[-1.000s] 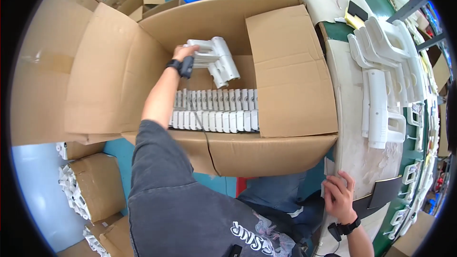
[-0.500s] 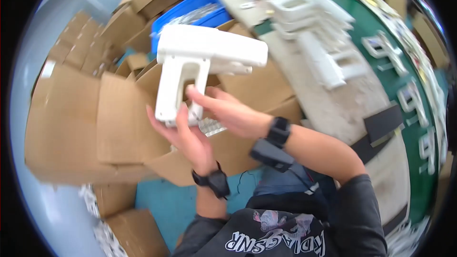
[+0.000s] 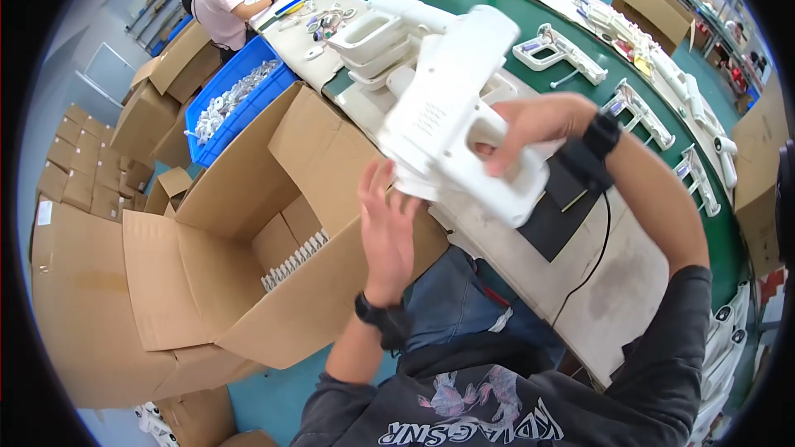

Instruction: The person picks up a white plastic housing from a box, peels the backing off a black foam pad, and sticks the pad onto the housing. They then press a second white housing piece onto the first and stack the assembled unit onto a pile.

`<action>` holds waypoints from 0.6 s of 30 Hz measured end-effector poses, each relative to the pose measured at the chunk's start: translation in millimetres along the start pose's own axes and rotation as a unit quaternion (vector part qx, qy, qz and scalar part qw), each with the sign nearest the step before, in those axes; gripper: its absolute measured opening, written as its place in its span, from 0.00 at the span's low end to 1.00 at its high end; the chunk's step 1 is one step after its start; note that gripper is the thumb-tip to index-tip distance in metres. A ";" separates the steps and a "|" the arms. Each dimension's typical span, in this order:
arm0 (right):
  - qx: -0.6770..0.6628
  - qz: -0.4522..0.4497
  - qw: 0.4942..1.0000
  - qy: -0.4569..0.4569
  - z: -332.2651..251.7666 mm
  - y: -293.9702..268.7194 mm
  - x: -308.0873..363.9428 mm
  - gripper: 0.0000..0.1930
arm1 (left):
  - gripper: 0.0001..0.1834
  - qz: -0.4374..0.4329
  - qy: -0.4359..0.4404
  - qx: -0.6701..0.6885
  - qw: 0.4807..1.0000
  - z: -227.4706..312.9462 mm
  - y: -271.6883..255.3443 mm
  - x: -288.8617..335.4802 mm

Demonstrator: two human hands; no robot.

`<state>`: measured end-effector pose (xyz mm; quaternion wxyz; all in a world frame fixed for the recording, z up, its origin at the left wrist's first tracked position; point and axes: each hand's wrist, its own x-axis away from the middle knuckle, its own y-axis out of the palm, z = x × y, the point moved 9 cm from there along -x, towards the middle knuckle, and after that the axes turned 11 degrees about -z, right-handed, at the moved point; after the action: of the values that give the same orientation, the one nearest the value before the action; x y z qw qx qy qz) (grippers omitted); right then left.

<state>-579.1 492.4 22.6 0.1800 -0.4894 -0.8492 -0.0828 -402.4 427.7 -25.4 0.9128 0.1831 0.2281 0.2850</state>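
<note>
A white plastic gun-shaped housing (image 3: 451,74) with a loop handle is held up over the edge of the worktable, tilted and slightly blurred. My right hand (image 3: 538,128) grips its handle, the fingers passing through the loop. Close to the housing's lower left end is my left hand (image 3: 387,236), its fingers stretched out and apart; the fingertips reach the housing's edge, though firm contact cannot be made out. Behind the held piece, several similar white housings (image 3: 373,41) are stacked on the table, partly hidden by it.
A large open carton (image 3: 323,314) stands at left, with a row of white parts (image 3: 294,261) inside. Beyond it is a blue bin (image 3: 248,91) of small parts, near a person in pink (image 3: 219,12). Handle-shaped assemblies (image 3: 563,54) lie along the green bench (image 3: 542,87). A black pad (image 3: 551,232) lies on the worktable.
The housing has moved from above the carton rightward to the worktable and turned. My right hand now grips its handle; my left hand has come off the handle end. The view has shifted too.
</note>
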 end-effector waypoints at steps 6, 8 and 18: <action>0.144 -0.217 0.943 0.208 11.5 -37.1 -33.6 0.28 | 0.50 -0.108 -0.176 0.211 0.955 -27.7 -0.1 -60.2; 0.155 -0.227 0.926 0.260 18.1 -60.5 -49.8 0.28 | 0.49 -0.038 -0.170 0.072 0.982 -39.8 -8.4 -71.0; 0.235 -0.101 0.933 0.252 3.6 -146.9 -48.8 0.30 | 0.49 0.071 -0.116 0.104 0.985 -58.6 -9.9 -137.9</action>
<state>-684.2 379.9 5.6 0.4884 -0.3077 -0.8163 -0.0195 -529.7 348.8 -35.6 0.8867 0.3242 0.1353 0.3005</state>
